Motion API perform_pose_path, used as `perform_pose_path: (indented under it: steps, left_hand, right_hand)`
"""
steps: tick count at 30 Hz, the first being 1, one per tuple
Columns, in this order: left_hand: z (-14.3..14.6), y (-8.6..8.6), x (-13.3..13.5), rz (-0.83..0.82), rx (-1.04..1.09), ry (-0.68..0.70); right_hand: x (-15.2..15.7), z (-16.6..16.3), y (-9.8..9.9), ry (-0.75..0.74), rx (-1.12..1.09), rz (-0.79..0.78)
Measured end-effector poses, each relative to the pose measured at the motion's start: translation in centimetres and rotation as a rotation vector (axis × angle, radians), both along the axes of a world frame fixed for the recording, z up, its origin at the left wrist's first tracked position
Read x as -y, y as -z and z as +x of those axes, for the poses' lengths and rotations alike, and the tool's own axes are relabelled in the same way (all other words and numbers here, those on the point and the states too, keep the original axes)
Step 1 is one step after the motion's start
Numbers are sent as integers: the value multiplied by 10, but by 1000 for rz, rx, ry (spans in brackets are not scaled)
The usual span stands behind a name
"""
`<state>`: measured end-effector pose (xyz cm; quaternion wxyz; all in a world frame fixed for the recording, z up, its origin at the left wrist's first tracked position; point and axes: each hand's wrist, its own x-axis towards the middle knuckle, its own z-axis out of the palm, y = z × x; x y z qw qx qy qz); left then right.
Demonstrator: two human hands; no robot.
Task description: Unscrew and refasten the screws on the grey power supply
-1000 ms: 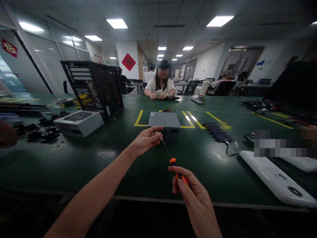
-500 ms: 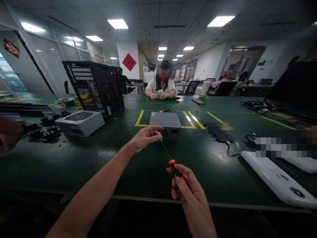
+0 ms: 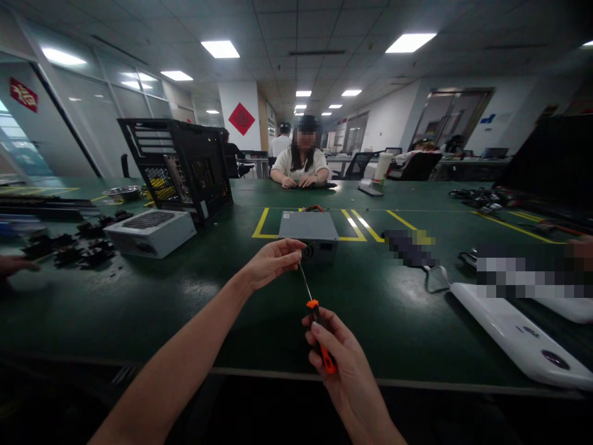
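In my right hand (image 3: 343,358) is a screwdriver (image 3: 327,360) with an orange and black handle, its thin shaft slanting up and away from me. My left hand (image 3: 275,262) has its thumb and fingertips pinched together at the screwdriver's tip. Whatever lies in that pinch is too small to make out. Just behind the left fingertips sits a grey computer power supply (image 3: 310,225) on the green table (image 3: 241,327). Its near side shows a round fan grille and a black socket, partly covered by my fingers.
Left of my hands stand another power supply (image 3: 155,232), a black computer case (image 3: 189,167), a metal bowl (image 3: 123,193) and several black parts (image 3: 88,247). White devices (image 3: 523,334) and cables lie to the right. A person (image 3: 301,161) sits opposite; another person's hand (image 3: 16,266) reaches in at left.
My right hand has shifted slightly left, and the screwdriver is more upright, showing more handle. My left hand has barely moved. The other person's hand at the left edge has changed position.
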<state>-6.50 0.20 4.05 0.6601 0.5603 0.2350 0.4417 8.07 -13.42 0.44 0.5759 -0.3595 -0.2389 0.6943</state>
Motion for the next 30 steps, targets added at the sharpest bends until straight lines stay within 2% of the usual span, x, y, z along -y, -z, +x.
perform_pose_path:
  steps: [10,15,20,24,30]
  left_hand:
    - [1,2,1,-108,106,69]
    - [2,0,3,-115,41,67]
    - [12,3,7,-92,-71,81]
    - [26,10,7,-127,-38,46]
    - [32,16,3,-227,29,36]
  right_hand:
    - [-1,-6,-6,40,-67,-114]
    - [0,-9,-4,-36,-54,-45]
    - [0,-12,-4,4,-88,-17]
    - [-1,-11,-4,59,-123,-37]
    - [-5,-5,-4,64,-158,-61]
